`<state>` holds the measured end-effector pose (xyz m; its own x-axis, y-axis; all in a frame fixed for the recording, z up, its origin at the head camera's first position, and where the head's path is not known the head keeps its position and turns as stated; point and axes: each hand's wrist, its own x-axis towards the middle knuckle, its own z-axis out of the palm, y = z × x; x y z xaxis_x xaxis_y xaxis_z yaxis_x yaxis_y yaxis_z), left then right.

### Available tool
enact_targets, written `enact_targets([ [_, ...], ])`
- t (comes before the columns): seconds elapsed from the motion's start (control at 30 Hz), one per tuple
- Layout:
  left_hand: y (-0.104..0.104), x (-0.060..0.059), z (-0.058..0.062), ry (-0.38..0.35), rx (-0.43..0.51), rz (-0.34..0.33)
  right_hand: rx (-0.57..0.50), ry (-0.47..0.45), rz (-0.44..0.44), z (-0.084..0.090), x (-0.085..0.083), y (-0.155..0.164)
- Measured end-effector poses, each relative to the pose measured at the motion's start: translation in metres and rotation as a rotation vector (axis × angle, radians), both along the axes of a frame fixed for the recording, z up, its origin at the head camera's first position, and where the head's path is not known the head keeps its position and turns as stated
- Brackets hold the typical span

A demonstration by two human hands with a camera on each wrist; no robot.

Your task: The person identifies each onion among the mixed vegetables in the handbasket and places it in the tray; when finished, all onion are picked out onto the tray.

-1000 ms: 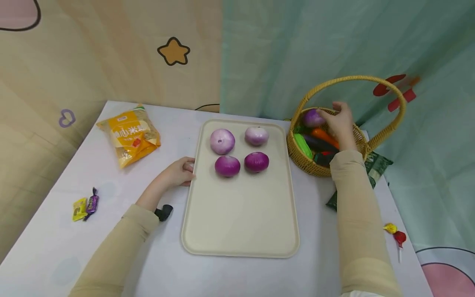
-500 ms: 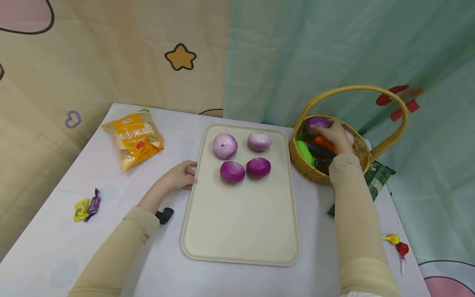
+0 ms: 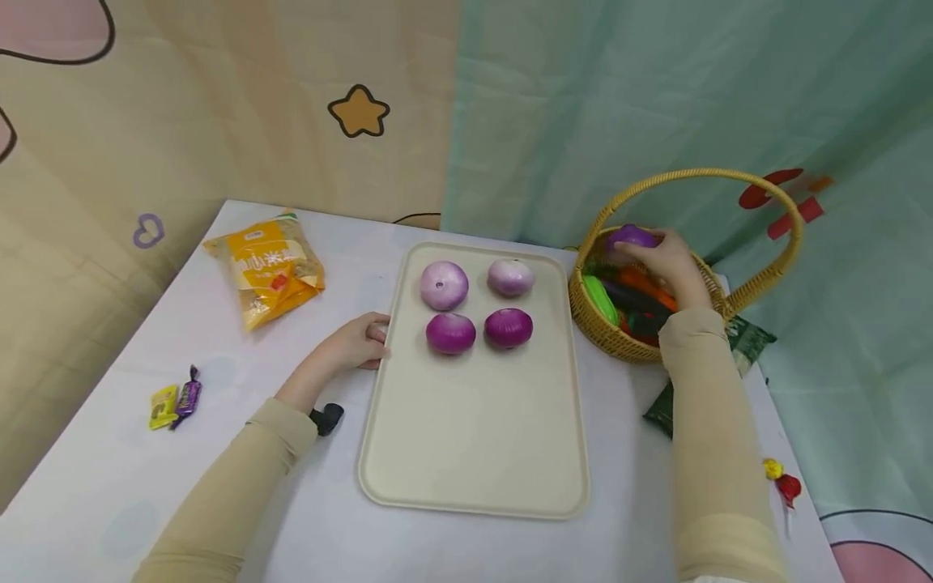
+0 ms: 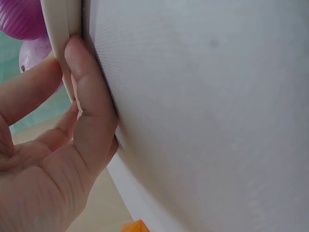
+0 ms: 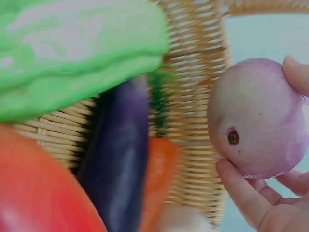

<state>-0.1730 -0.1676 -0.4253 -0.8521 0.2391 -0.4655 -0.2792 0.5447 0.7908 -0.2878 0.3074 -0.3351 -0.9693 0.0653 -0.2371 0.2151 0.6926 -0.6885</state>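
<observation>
My right hand [image 3: 674, 261] grips a purple onion [image 3: 630, 237] at the back of the wicker basket [image 3: 611, 342]. In the right wrist view, the thumb and fingers curl round this onion [image 5: 258, 118], beside the basket wall. At the left edge of the beige tray [image 3: 474, 437], my left hand [image 3: 355, 340] pinches the rim; the left wrist view shows the thumb and fingers on either side of the tray rim [image 4: 58, 24]. Four-square on the tray's far half lie several onions, among them a pale one [image 3: 444, 285] and a dark purple one [image 3: 509, 328].
The basket also holds a green vegetable [image 3: 600, 300], an eggplant [image 5: 120, 150], a carrot [image 5: 159, 179] and a red vegetable [image 5: 43, 183]. Its tall handle [image 3: 700, 172] arches overhead. A yellow food bag [image 3: 266, 271], candies [image 3: 188, 398], a green packet [image 3: 662, 409] and lollipops [image 3: 787, 487] lie around.
The right hand has closed round the onion in the basket and raised it slightly. My left hand stays at the tray's edge. The front-left onion on the tray has rocked a little.
</observation>
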Motion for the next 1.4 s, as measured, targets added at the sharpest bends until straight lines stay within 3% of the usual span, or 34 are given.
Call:
enact_targets([
  [0.07, -0.001, -0.001, 0.0, 0.0, -0.004, 0.002, -0.06, -0.001, 0.012, 0.005, 0.008, -0.002],
  [0.2, -0.003, -0.003, -0.002, -0.002, -0.01, -0.006, -0.012, 0.034, 0.045, 0.012, 0.033, -0.007],
  [0.3, -0.004, -0.004, -0.003, -0.008, -0.011, -0.009, 0.003, 0.066, 0.068, 0.015, 0.058, -0.018],
  [0.43, -0.006, -0.004, -0.003, -0.014, -0.012, -0.006, -0.081, 0.074, 0.1, 0.014, 0.093, -0.042],
  [0.77, -0.003, -0.005, 0.0, 0.0, -0.006, -0.009, -0.366, 0.083, 0.318, -0.034, 0.151, -0.119],
  [1.0, -0.001, -0.005, 0.0, 0.005, -0.01, -0.008, -0.344, 0.082, 0.478, -0.063, 0.172, -0.166],
  [1.4, -0.003, -0.004, -0.002, -0.005, 0.024, -0.025, -0.219, 0.073, 0.522, -0.094, 0.184, -0.21],
])
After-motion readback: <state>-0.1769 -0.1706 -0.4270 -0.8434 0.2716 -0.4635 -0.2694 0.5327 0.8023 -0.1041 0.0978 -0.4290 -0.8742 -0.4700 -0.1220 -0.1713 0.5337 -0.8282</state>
